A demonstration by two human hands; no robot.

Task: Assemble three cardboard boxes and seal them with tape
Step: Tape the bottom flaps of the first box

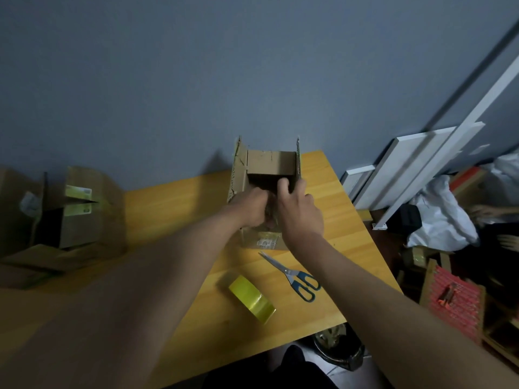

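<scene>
The open brown cardboard box [266, 175] stands on the yellow wooden table [174, 197], side flaps upright. Both hands reach into its near end. The left hand [251, 206] is curled against a near flap; its grasp cannot be determined. The right hand [299, 210] curls its fingers over a flap edge. Nearer the person lie steel scissors with blue handles [295, 276] and a yellow tape roll [252, 299]. More brown cartons [70, 211] sit at the left.

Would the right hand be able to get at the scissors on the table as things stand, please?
Probably yes. The scissors lie uncovered on the table, just under the right forearm, with nothing on them. But the right hand is busy at the cardboard box flaps and would have to let go first.
</scene>
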